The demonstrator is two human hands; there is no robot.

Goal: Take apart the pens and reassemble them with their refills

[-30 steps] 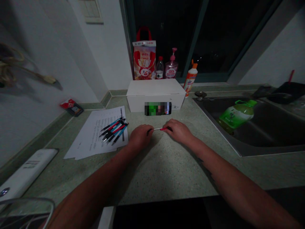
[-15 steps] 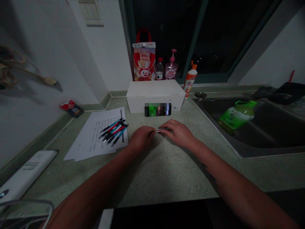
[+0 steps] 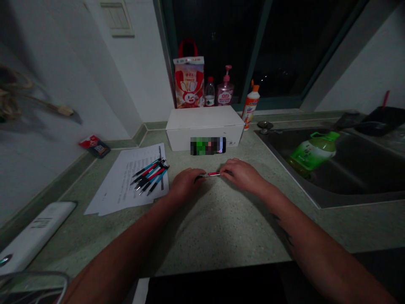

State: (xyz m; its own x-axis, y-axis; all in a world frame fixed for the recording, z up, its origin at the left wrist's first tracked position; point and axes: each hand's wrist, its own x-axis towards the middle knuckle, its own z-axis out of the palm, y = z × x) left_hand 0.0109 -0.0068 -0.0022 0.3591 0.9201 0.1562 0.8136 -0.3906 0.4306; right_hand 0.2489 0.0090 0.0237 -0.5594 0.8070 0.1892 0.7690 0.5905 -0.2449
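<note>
A slim red-and-white pen spans the gap between my hands, just above the counter. My left hand is closed around its dark left end. With fingers pinched, my right hand grips the other end. Whether the pen is in one piece or in separate parts, I cannot tell. To the left of my left hand, several pens in blue, red and black lie in a loose pile on printed paper sheets.
Beyond my hands a phone leans against a white box. Bottles and a red bag stand behind it. At the right, a sink holds a green-labelled jug. A long white device lies at left.
My hands have moved slightly apart, and more of the red-and-white pen shows between them. The right fingers have drawn in closer around their end. The pen pile has stayed put.
</note>
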